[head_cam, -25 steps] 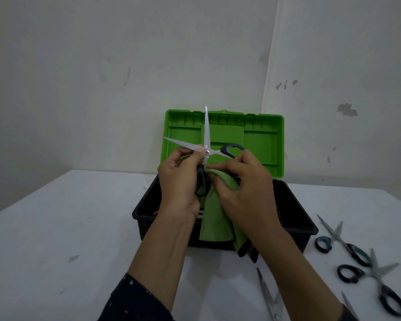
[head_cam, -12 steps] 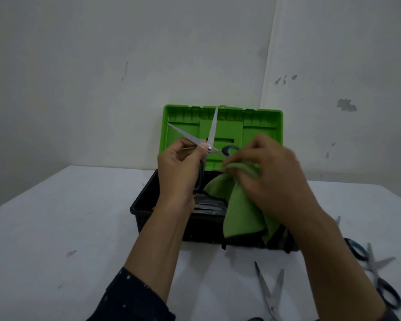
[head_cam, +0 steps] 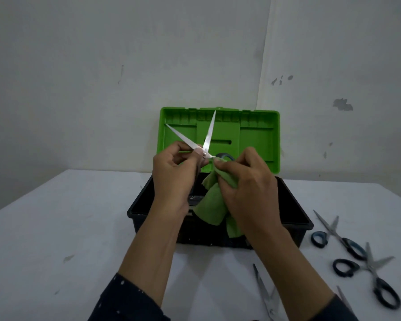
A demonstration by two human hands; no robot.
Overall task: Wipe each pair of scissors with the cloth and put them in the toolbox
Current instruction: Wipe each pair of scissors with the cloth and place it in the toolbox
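Mid-wipe right now, hands close together over the open toolbox. My left hand pinches the scissors right at the pivot, blades spread in a V pointing up in front of the green lid. My right hand is bunched round the green cloth, pressing it on the scissors just right of the pivot, the rest hanging down. On the white table, a blue-handled pair and a black-handled pair lie right of the box, and a third pair lies in front of it
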